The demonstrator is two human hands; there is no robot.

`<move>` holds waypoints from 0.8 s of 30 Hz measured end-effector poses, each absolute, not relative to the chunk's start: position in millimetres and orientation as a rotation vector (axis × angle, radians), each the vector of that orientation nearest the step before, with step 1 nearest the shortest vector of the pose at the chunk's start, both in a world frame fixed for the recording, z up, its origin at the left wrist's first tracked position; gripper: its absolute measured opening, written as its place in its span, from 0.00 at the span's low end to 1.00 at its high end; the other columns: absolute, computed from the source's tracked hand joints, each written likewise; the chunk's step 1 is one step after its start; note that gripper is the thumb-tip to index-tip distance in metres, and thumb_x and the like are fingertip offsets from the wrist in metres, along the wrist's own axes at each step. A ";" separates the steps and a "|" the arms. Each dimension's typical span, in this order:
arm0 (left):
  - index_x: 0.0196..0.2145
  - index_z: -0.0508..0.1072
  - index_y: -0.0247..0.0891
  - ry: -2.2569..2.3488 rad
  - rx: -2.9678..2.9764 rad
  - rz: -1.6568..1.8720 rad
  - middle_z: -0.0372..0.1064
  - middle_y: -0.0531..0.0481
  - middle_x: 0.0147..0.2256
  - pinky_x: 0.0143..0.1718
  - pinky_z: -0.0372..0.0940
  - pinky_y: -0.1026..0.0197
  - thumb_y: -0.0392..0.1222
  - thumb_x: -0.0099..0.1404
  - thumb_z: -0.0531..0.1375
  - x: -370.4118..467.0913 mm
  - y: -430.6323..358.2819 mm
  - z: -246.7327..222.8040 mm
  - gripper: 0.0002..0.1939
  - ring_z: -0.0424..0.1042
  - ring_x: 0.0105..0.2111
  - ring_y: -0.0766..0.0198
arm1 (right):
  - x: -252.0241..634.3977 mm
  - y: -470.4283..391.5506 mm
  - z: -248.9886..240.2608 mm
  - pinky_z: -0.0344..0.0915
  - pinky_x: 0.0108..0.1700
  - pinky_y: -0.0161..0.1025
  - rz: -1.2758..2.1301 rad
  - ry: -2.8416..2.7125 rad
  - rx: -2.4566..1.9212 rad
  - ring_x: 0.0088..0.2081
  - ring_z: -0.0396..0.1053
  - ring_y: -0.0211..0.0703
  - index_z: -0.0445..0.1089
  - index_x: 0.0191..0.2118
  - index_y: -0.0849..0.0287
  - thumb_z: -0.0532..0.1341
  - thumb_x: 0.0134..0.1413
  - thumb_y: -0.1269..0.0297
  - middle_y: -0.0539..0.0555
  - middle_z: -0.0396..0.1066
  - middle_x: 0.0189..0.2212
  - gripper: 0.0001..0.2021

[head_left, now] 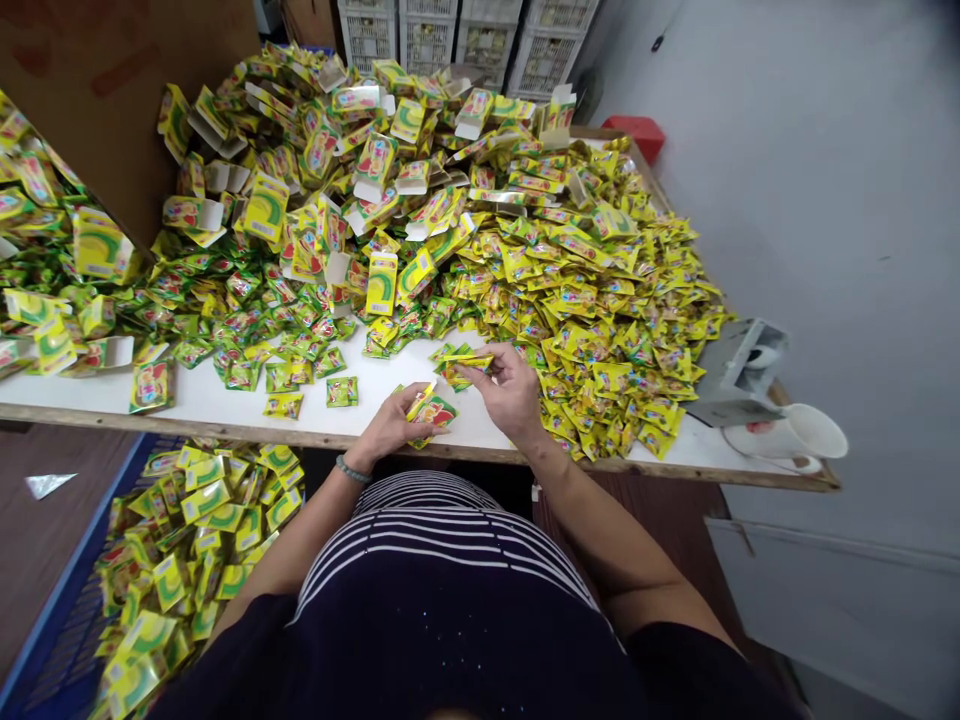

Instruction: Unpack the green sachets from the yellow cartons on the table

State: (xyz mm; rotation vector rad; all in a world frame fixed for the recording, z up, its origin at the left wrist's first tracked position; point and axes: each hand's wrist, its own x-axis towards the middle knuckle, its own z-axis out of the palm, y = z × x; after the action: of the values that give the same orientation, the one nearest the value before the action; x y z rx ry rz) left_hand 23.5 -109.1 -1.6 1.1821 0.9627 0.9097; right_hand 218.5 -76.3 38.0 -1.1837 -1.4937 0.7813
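Well, two bare hands are at work over the white counter (337,425), each with one thing in its grip. The left hand (390,425), with one beaded bracelet (352,468) at the wrist, is clamped on one small box (433,410), the thumb on its near side and fingers around its far side. The right hand (511,392) is just beside it, thumb and fingers together on one yellow packet (472,363), held above the counter and apart from the small box.

The loose packets are too many to count: a green heap (247,330) spreads along the left and middle, and a larger yellow heap (600,300) fills the right. Behind and over them lies a pile of printed boxes (322,150), also beyond counting, many with flaps open; what most contain cannot be told. One blue crate (112,520), below the counter at left, is filled with similar boxes.

Four stacks of white crates (427,40) stand beyond the far edge, with pale contents too small to make out. At the right end of the counter are one grey metal box (720,385), with something white and round in its opening, and one white mug (784,435) just beside it.
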 end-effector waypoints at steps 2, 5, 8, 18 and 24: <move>0.48 0.74 0.36 0.933 1.128 0.922 0.75 0.50 0.41 0.44 0.67 0.61 0.43 0.44 0.76 24.2 -109.9 -0.8 0.32 0.72 0.37 0.63 | 214.6 -81.9 36.5 0.67 0.35 0.38 0.750 -1.518 -1.147 0.30 0.68 0.39 0.68 0.38 0.55 0.68 0.53 0.56 0.50 0.71 0.31 0.12; 0.46 0.74 0.36 0.925 1.046 0.948 0.76 0.51 0.38 0.40 0.67 0.62 0.42 0.44 0.76 23.6 -110.6 1.2 0.31 0.72 0.34 0.65 | 212.7 -85.4 35.2 0.66 0.34 0.38 0.716 -1.565 -1.134 0.29 0.67 0.38 0.68 0.38 0.55 0.66 0.55 0.57 0.50 0.71 0.31 0.10; 0.46 0.74 0.36 0.950 0.970 0.947 0.76 0.51 0.36 0.37 0.67 0.62 0.43 0.44 0.75 21.3 -112.3 2.0 0.30 0.72 0.32 0.65 | 221.6 -83.2 40.5 0.64 0.33 0.38 0.711 -1.656 -1.194 0.27 0.64 0.38 0.69 0.36 0.55 0.66 0.54 0.55 0.49 0.70 0.28 0.11; 0.44 0.74 0.36 0.967 0.984 0.918 0.76 0.51 0.36 0.37 0.66 0.63 0.43 0.46 0.75 23.9 -112.0 6.1 0.28 0.72 0.32 0.66 | 233.1 -74.6 57.4 0.59 0.29 0.37 0.844 -1.598 -1.212 0.26 0.61 0.38 0.67 0.37 0.55 0.67 0.51 0.51 0.47 0.66 0.25 0.15; 0.44 0.74 0.36 0.999 0.989 0.927 0.77 0.50 0.37 0.37 0.66 0.63 0.44 0.46 0.75 24.6 -113.5 9.1 0.28 0.72 0.32 0.65 | 227.6 -73.8 45.1 0.55 0.28 0.36 0.900 -1.717 -1.259 0.24 0.57 0.38 0.70 0.43 0.56 0.67 0.51 0.55 0.44 0.59 0.21 0.16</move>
State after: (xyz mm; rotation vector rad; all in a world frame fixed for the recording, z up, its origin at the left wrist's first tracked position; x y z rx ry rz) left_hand 24.6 -113.5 9.1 0.9887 0.9989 0.9269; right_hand 227.6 -73.8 45.1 -1.2592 -1.7168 0.9002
